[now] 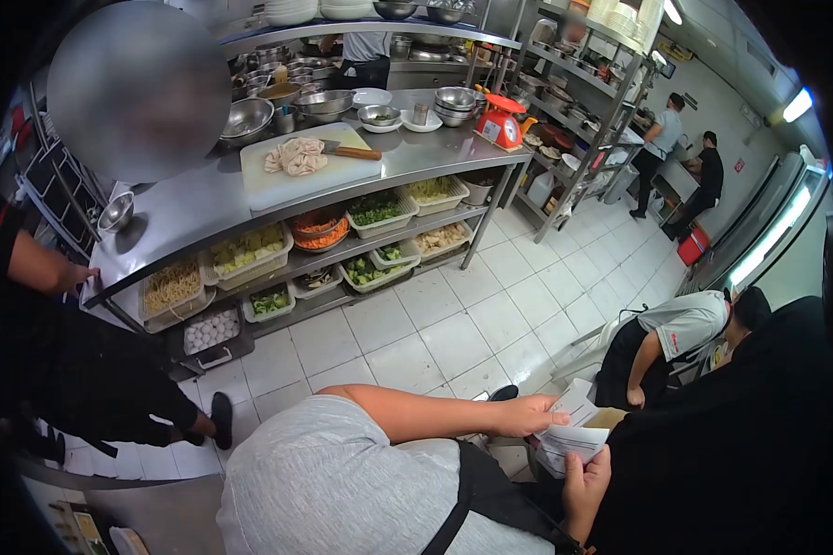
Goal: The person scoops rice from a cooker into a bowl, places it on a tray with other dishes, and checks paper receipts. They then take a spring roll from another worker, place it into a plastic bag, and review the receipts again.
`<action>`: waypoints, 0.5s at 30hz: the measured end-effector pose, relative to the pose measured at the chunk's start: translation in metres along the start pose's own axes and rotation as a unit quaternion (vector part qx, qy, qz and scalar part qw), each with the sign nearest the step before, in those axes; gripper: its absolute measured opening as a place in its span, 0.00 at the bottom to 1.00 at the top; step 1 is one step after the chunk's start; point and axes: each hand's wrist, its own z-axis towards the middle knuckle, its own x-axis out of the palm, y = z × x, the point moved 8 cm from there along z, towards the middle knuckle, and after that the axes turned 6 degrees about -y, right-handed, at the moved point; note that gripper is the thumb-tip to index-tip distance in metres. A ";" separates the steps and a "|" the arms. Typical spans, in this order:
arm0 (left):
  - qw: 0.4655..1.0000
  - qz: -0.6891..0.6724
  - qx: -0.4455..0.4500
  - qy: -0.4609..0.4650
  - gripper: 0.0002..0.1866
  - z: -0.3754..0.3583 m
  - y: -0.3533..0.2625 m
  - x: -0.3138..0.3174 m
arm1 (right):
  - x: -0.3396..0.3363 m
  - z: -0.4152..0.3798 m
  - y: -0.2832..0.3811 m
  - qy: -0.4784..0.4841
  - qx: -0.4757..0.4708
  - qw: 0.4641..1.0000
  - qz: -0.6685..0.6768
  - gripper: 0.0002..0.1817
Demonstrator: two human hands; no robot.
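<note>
My left hand [528, 416] is closed on white printed paper slips [572, 438], its arm stretched across from the grey sleeve. Below it, my right hand [587, 483] pinches the lower edge of the same slips, thumb on top. The papers fan apart at the upper end, and their print is too small to read. Part of a black apron [502, 486] shows beneath my hands.
A steel counter [180, 222] carries a cutting board [278, 192] with pale raw meat and a knife [352, 152], plus a red scale [502, 122]. Vegetable tubs fill its lower shelf. A person [680, 328] bends at right; another person [74, 361] stands left. A dark shape [722, 444] blocks the lower right.
</note>
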 end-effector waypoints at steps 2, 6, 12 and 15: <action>0.999 0.030 -0.010 -0.005 0.18 -0.013 -0.019 0.007 | -0.006 -0.003 -0.004 0.022 0.003 0.999 -0.024 0.11; 0.996 0.028 0.055 0.057 0.16 -0.014 -0.022 0.039 | -0.038 -0.022 0.006 -0.042 0.089 0.995 -0.030 0.09; 0.958 0.156 0.220 0.099 0.07 -0.003 -0.031 0.135 | -0.111 -0.091 0.035 -0.142 -0.006 0.989 -0.034 0.11; 0.948 0.208 0.201 0.130 0.04 0.003 -0.020 0.191 | -0.164 -0.145 0.055 -0.160 -0.029 0.970 -0.184 0.15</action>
